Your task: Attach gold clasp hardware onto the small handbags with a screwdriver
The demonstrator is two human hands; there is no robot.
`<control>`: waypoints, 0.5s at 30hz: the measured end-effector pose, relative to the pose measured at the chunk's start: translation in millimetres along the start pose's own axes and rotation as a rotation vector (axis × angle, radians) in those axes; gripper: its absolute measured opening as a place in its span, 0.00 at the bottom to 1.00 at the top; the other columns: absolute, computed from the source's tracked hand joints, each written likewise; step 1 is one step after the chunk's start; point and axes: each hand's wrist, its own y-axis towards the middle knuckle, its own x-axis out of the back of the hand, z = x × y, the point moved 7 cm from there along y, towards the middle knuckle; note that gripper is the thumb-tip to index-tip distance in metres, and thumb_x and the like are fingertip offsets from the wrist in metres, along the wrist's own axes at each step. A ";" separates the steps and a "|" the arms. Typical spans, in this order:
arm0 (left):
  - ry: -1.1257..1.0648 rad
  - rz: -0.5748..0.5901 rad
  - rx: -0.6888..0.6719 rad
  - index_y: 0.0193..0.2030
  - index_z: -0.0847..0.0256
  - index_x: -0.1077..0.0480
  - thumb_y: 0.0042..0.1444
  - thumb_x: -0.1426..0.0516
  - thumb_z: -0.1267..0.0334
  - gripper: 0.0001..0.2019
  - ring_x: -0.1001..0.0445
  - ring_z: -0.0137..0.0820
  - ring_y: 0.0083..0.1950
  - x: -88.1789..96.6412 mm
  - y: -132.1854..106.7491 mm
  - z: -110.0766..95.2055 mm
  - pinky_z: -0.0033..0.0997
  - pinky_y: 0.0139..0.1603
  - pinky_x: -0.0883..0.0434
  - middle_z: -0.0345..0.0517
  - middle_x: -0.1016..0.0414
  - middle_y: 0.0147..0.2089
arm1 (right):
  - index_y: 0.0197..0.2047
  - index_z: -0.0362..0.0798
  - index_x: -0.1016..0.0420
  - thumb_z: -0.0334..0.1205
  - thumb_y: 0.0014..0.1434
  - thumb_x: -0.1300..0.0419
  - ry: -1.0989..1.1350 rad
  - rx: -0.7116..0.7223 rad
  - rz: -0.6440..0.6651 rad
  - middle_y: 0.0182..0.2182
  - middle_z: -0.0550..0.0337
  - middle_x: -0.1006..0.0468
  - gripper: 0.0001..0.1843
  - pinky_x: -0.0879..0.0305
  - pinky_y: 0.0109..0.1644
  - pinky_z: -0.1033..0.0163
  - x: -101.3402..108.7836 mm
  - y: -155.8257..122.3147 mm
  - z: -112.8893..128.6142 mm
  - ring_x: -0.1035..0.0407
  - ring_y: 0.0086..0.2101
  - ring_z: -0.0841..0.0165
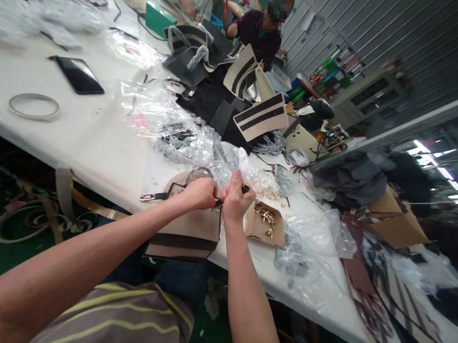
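Observation:
A beige handbag [190, 225] with black stripes and dark edging rests at the table's near edge, partly over it, close to my body. My left hand [203, 193] is closed at the bag's upper right corner, apparently pinching its edge. Right beside it, my right hand [236, 198] is wrapped round a dark-handled tool [246, 188]; its dark end shows above the fist, and its tip is hidden between the hands. From the bag's left side sticks out a black strap with a metal buckle [148, 197]. A curved grey handle [199, 173] stands behind my left hand.
A small cardboard box [266, 224] of gold-coloured metal fittings sits right of my hands. Crumpled clear plastic [199, 141], striped bag pieces [261, 117], a phone [79, 75] and a tape roll [34, 105] lie on the white table [108, 148]. Two people work across it.

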 end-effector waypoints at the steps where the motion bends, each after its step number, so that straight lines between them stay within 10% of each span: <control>1: -0.015 0.002 0.003 0.40 0.59 0.15 0.48 0.34 0.74 0.13 0.16 0.42 0.43 0.0 0.1 0.4 0.32 0.43 0.26 0.50 0.12 0.41 | 0.22 0.54 0.44 0.63 0.72 0.36 0.055 -0.035 -0.003 0.16 0.72 0.45 0.35 0.52 0.18 0.63 2.0 4.2 1.0 0.49 0.15 0.75; 15: -0.033 0.004 0.001 0.41 0.57 0.16 0.46 0.36 0.77 0.17 0.16 0.42 0.44 -0.5 -2.0 3.3 0.31 0.42 0.27 0.47 0.13 0.41 | 0.22 0.54 0.45 0.63 0.67 0.31 0.094 -0.260 0.012 0.15 0.74 0.48 0.36 0.56 0.15 0.66 -5.6 13.0 -20.7 0.53 0.14 0.76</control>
